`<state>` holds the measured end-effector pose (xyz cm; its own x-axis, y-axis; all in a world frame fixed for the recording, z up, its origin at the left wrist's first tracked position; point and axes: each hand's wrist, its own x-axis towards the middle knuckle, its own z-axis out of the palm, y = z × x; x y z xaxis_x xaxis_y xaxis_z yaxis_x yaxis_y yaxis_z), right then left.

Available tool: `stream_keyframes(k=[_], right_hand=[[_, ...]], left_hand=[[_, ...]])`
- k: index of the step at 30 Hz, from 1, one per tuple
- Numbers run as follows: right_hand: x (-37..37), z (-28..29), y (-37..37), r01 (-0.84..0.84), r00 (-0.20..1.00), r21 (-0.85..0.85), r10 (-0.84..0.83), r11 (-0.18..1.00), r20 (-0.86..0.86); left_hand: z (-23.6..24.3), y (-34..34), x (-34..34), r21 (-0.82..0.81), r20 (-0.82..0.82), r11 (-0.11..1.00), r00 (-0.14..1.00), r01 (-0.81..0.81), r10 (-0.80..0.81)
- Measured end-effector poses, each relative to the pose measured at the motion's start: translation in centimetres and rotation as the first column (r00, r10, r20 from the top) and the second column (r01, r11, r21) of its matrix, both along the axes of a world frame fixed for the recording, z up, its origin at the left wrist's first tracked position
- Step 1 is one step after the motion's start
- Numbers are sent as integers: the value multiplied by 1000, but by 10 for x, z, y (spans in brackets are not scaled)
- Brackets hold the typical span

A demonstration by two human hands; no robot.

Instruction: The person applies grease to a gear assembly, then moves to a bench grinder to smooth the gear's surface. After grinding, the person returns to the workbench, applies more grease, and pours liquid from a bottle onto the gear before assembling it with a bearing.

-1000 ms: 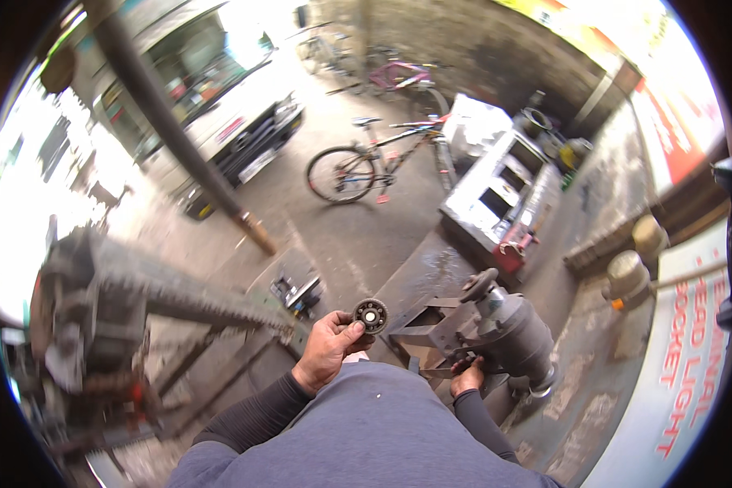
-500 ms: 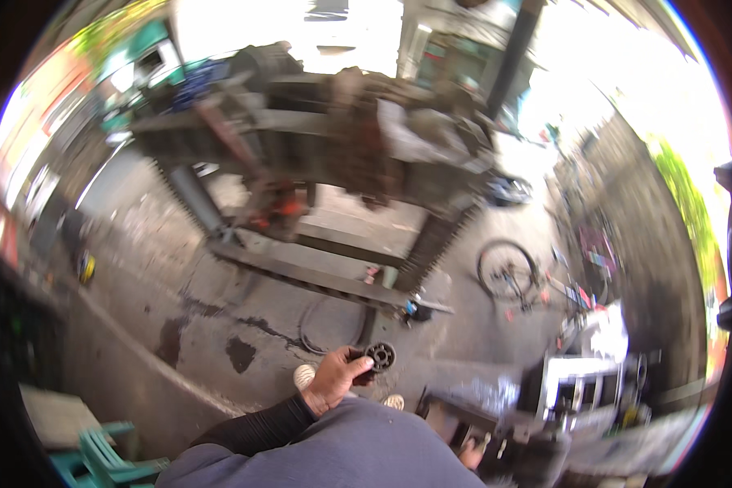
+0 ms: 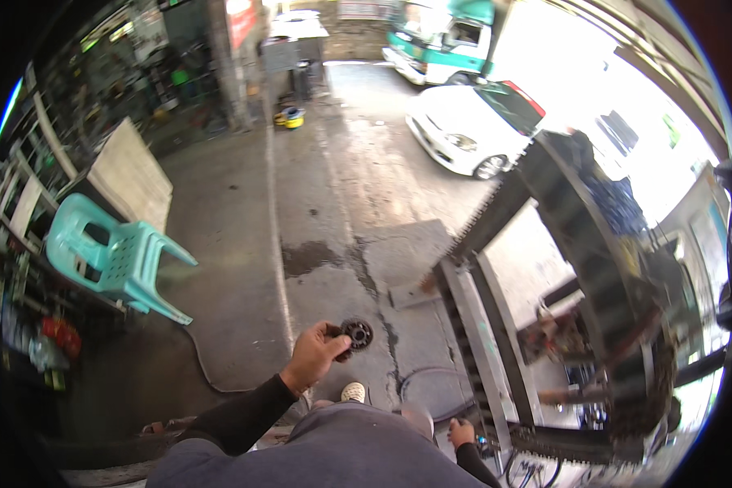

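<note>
My left hand grips a dark, round bearing-like part with a hole in its centre, held out above the concrete floor at the lower middle. My right hand hangs low at my right side, fingers curled, beside a large toothed steel frame; whether anything is inside it is too small to make out. Beneath the round part, one of my pale shoes shows. A dark hose loops on the floor between my hands and the frame's base.
A turquoise plastic chair stands left, before a pale board and clutter. A white car and green-white truck are beyond the frame. Yellow containers sit by a post.
My view has swung from the bicycle and bench to the chair and vehicles. My right hand has left the grey machine it touched. My left hand still holds the round part.
</note>
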<state>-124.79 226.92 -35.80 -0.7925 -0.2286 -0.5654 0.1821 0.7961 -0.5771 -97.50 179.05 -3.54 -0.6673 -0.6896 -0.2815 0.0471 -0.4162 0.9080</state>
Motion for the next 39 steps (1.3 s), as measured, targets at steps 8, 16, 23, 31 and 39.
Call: stream_keyframes(k=[8, 16, 23, 31, 39], right_hand=[[-148, -26, -279, -572, 799, 37, 546, 819, 253], [-194, -105, -713, -907, -1, 404, 958, -121, 286], [-62, -4, -1088, -912, -289, 268, 950, -311, 117], [196, 255, -1283, -704, -35, -618, 852, 350, 523], [306, 443, -1376, -762, -347, -382, 828, -522, -440]], left_hand=[[-10, -149, 80, 76, 9, 809, 812, -583, 584], [-50, -270, 114, 93, 223, 567, 572, -818, 789], [-27, -397, 148, 166, 106, 398, 418, -902, 902], [1, -608, 211, 318, -53, 571, 587, -756, 807], [130, -823, 256, 161, 54, 864, 879, -477, 475]])
